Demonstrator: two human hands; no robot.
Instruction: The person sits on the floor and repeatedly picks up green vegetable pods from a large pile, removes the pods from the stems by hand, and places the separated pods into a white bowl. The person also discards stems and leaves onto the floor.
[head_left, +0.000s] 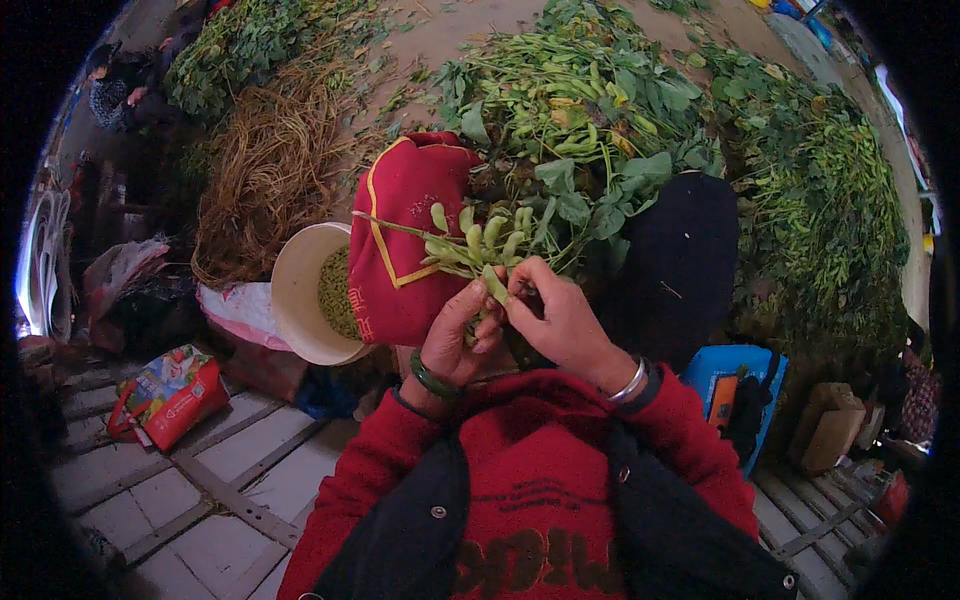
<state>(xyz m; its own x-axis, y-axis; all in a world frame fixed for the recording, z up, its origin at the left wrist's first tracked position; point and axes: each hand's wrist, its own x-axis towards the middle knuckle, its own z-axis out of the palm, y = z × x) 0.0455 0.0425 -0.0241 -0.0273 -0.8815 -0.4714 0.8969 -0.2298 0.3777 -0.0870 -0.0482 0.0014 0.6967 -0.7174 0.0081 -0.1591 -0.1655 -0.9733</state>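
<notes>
My left hand (461, 326), with a green bangle at the wrist, holds the stem of a soybean plant (457, 244) bearing several plump green pods. Between the fingertips of both hands is one green pod (494, 285). My right hand (559, 311), with a silver bangle, pinches that pod with thumb and forefinger. Just beyond my left hand, a red cloth (416, 202) with yellow trim covers my knee. Beside it a cream plastic bucket (307, 289) leans, with shelled green beans (339, 292) inside.
Leafy bean plants (592, 97) lie piled ahead, with more (825, 195) at right. Brown stripped stalks (262, 165) are heaped at left. A red shopping bag (180, 397) sits left, a blue bag (731, 360) and a cardboard box (827, 427) right. Another person (112, 97) is at the upper left.
</notes>
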